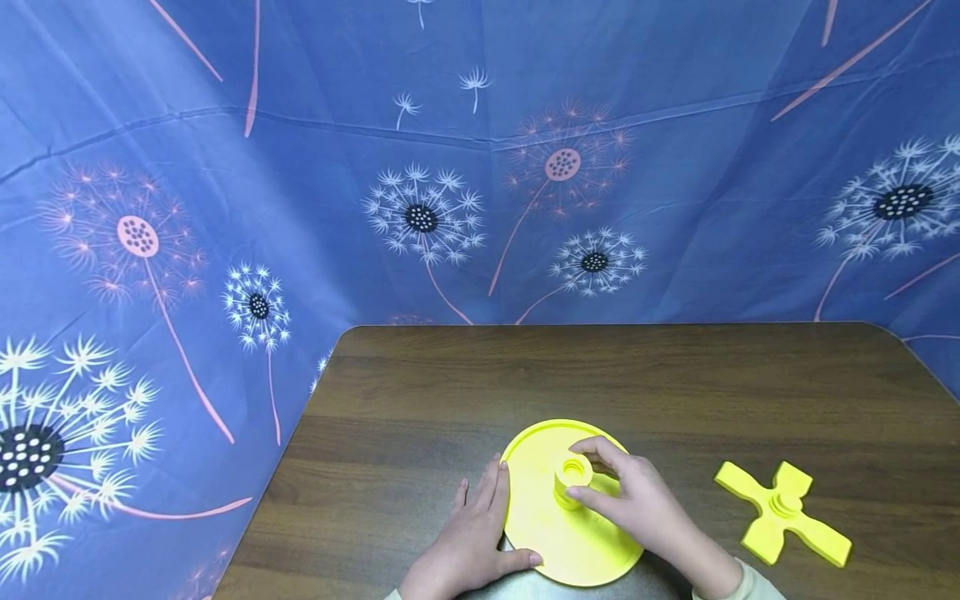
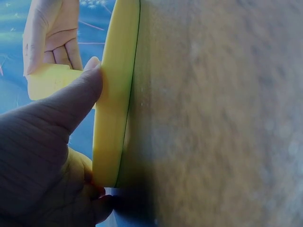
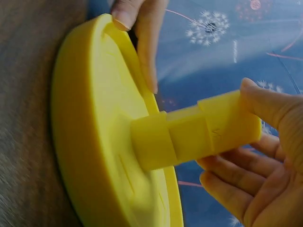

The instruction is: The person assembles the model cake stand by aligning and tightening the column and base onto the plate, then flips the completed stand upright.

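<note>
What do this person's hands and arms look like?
The left hand and right hand are bare: no gloves, and no rings show. A pale, light-coloured fabric right sleeve ends near the wrist; only a sliver of the similarly pale left sleeve shows.

Yellow rimmed disc [image 1: 532, 517], flat, post [image 3: 189, 132] upright

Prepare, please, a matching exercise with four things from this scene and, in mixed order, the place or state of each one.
1. left hand
2. right hand
3. four-armed piece
4. printed cloth

A. hangs behind the table
B. touches the edge of the yellow disc
C. lies on the table, apart from the disc
D. holds the top of the post

Pairs: 1-B, 2-D, 3-C, 4-A
</note>
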Demonstrator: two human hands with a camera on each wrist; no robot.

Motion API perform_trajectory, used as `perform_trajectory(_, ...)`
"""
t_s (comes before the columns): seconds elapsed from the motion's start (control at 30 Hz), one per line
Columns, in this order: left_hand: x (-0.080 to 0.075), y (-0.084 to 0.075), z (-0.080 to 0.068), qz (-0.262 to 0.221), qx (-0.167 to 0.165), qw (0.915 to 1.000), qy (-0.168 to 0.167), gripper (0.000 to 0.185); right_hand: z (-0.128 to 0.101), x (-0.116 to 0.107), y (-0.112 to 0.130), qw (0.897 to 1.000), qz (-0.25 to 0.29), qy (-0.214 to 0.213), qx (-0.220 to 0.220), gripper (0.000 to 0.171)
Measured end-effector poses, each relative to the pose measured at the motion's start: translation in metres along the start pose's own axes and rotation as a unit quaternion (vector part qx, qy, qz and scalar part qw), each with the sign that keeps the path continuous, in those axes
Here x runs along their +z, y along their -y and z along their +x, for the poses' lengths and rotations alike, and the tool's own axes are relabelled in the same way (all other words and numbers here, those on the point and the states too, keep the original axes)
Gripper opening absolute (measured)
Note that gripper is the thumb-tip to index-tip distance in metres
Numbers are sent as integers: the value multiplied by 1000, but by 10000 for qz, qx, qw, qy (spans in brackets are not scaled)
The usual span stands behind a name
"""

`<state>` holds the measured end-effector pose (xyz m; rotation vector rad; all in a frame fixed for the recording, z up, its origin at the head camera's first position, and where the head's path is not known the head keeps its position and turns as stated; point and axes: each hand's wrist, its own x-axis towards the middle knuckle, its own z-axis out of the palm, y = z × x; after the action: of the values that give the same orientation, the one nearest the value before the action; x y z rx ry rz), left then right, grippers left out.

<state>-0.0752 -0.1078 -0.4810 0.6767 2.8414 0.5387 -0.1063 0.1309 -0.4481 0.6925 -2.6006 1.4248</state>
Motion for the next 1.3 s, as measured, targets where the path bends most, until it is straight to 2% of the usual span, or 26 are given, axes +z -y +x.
perform_trajectory(0.13,0,0,0,18,-33,10000,34,109,-1,7,2,9986,-231,-376,278,41)
perform_trajectory(0.23,0,-1,0,14,-41,10000,32,109,-1,10,3,9969,-442,-579,297,44)
perform_trajectory(0.4,0,0,0,27,-53,10000,23,109,-2,11,5,9949,-706,-666,287,47)
perform_trajectory(0.6,0,-1,0,51,-10,10000,-44,108,-4,6,6,9940,-978,-382,301,57)
perform_trajectory(0.73,0,-1,0,28,-19,10000,-54,108,-3,-1,6,9981,-589,130,-134,56)
perform_trajectory(0.83,0,-1,0,-1,-10,10000,-60,108,-2,-5,5,9966,-264,504,-600,53)
perform_trajectory(0.97,0,-1,0,-18,-5,10000,-47,109,-1,-6,2,9945,-150,620,-834,47)
perform_trajectory(1.07,0,-1,-1,2,-40,10000,-1,108,0,-4,0,9963,-193,459,-697,43)
perform_trajectory(1.3,-1,-1,-1,57,-100,9999,4,108,-2,7,-2,9989,-377,-285,-26,43)
